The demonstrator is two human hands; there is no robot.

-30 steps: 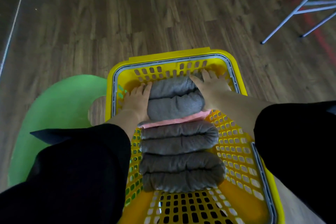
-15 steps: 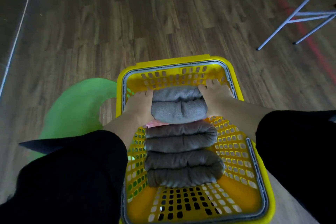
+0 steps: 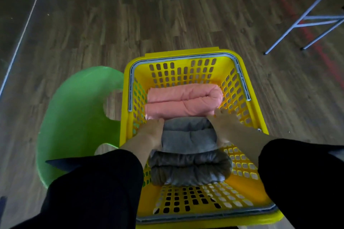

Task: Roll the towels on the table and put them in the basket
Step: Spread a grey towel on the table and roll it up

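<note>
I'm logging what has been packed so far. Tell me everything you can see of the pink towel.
The pink towel is soft cloth rolled into a thick roll, showing two lengthwise bulges with a crease between. It lies crosswise on the floor of the yellow basket, at its far end, nearly spanning the width. Its near side meets a grey towel; the right hand has fingertips at its right end.

Dark wood-plank floor (image 3: 167, 15) fills the room under dim light. A pale line (image 3: 22, 33) crosses it at the left, a faded red stripe (image 3: 297, 24) at the right. Grey metal legs (image 3: 307, 20) stand upper right; a green plastic chair (image 3: 74, 117) sits lower left.
</note>
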